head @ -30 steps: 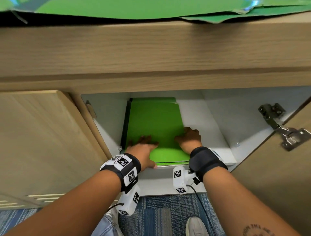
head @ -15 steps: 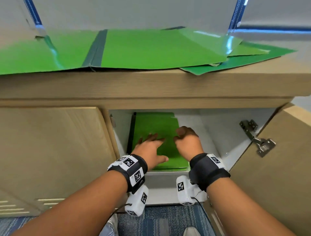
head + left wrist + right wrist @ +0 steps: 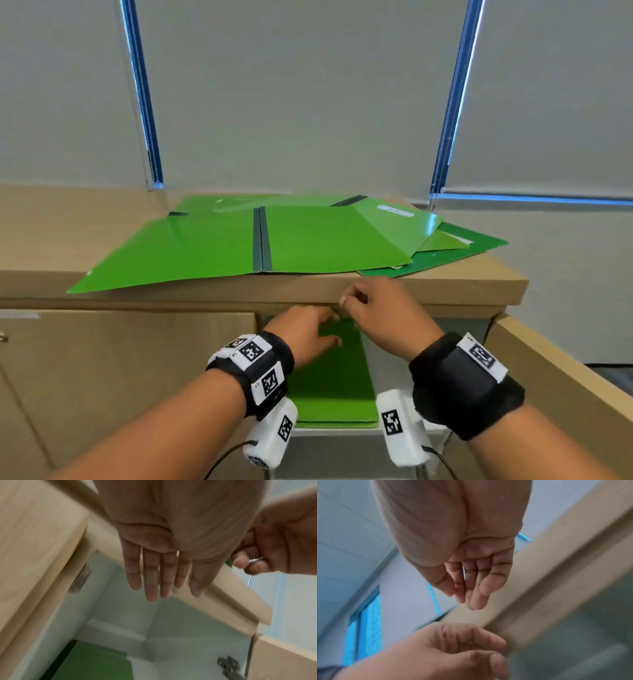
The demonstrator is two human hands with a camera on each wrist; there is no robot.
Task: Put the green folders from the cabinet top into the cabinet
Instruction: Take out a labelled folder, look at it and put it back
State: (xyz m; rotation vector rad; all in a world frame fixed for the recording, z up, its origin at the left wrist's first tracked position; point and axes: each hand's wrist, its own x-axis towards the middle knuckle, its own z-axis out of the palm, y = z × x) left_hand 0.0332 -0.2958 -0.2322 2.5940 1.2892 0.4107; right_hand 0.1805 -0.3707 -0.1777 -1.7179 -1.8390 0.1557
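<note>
Grey roller blinds (image 3: pixel 308 89) with blue-lit edges are hanging behind a long wooden cabinet (image 3: pixel 445 291), whose right door (image 3: pixel 561 373) is standing open. Spreading across the cabinet top, a loose pile of green folders (image 3: pixel 308 240) is lying flat and overlapping, the front one opened out with its dark spine (image 3: pixel 262 240) facing the person and its left corner poking over the front edge. Inside the open compartment, a stack of green folders (image 3: pixel 335 387) is lying flat on the white shelf (image 3: pixel 346 432), against the left wall. Both hands are hovering in front of the opening, holding nothing. The left hand (image 3: pixel 308 334) is floating above the shelved stack with fingers (image 3: pixel 150 574) straight and close together. The right hand (image 3: pixel 380 308) is sitting slightly higher, level with the cabinet's front edge, fingers (image 3: pixel 476 588) loosely curled and relaxed. Black wrist straps (image 3: pixel 459 380) with white marker tags are showing on both arms.
</note>
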